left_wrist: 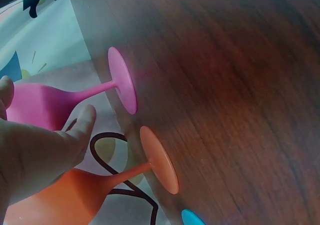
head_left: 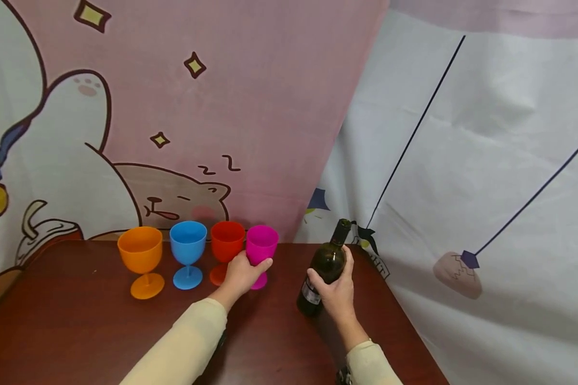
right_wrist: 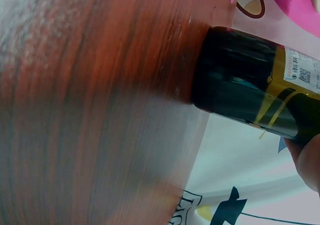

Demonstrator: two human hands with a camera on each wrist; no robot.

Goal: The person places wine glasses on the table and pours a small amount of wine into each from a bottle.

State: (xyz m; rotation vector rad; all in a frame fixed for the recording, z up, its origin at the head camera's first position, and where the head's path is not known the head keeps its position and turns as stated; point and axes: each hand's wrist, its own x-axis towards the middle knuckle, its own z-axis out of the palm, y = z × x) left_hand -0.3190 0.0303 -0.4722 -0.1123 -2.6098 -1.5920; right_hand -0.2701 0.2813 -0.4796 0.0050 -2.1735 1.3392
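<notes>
My left hand (head_left: 243,272) grips a magenta plastic goblet (head_left: 262,241) around the lower bowl, thumb toward the right side. In the left wrist view, the magenta goblet's (left_wrist: 45,102) stem and round foot show beyond the left hand (left_wrist: 40,150). To the right, my right hand (head_left: 336,291) holds a dark green wine bottle (head_left: 328,261) by its body, thumb on the left. The bottle's neck points up, and its base is at the tabletop. A white label with a printed code shows on the bottle (right_wrist: 240,82) in the right wrist view; only part of the right hand (right_wrist: 307,160) appears there.
A red goblet (head_left: 228,240) stands just left of the magenta one, partly behind my left hand. Farther left are a blue goblet (head_left: 188,243) and a larger orange goblet (head_left: 141,250). They stand on a dark reddish-brown table (head_left: 101,337), with printed fabric (head_left: 279,107) behind it.
</notes>
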